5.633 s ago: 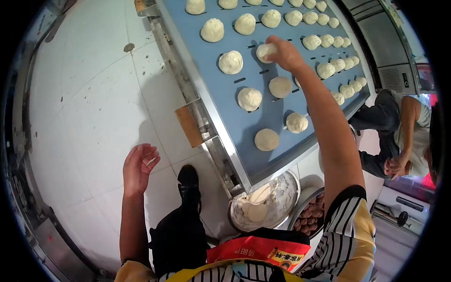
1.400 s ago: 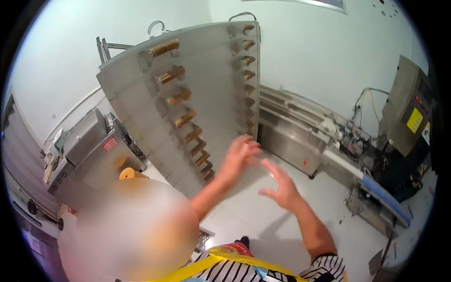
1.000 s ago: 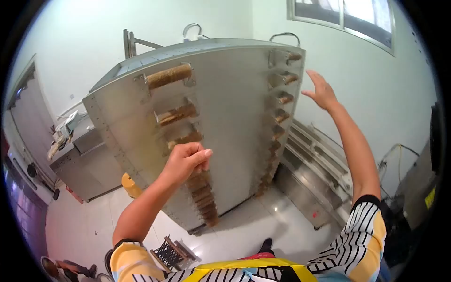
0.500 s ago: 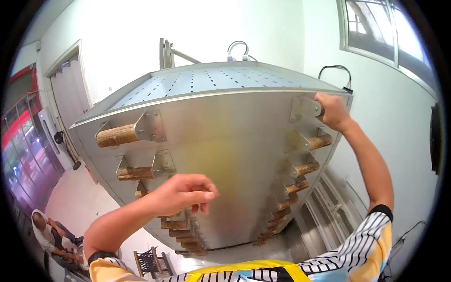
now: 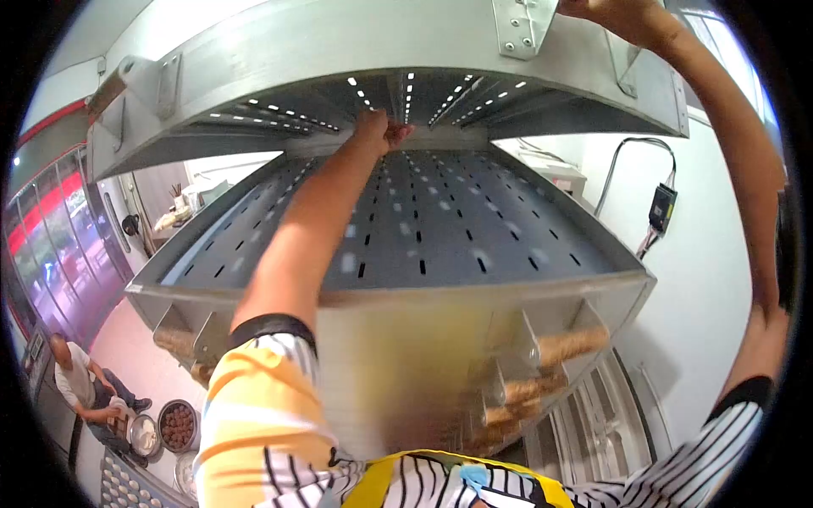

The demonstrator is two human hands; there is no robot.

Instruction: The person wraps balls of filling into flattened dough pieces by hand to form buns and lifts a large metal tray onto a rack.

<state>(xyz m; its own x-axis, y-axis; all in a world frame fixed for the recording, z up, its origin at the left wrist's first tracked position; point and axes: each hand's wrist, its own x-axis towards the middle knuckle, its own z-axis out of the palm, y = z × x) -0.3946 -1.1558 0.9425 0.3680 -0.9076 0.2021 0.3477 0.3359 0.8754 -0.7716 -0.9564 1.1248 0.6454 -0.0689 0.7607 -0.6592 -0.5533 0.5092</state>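
A large metal tray (image 5: 373, 42) with a slotted bottom is tilted up at its near side. My right hand (image 5: 622, 15) is closed round its right handle at the top edge of the view; the handle is mostly hidden. Beneath the raised tray, my left hand (image 5: 379, 134) reaches far in, fingers loosely bent, with nothing visible in them. I cannot tell whether it touches the raised tray's underside. Below lies another slotted metal tray (image 5: 457, 296), at the top of a stack. Wooden handles (image 5: 572, 345) on brackets run down both sides of the stack's front.
At lower left sits a person (image 5: 80, 381) beside a bowl of dark round pieces (image 5: 178, 426) and a bowl of pale stuff (image 5: 144, 433). A board of pale round pieces (image 5: 127, 487) is nearer. A black box with cables (image 5: 662, 207) hangs on the right wall.
The top tray has come up at the near side, lifted by my right hand, baring the tray below. My left hand has moved forward and up, from before the stack to under the raised tray.
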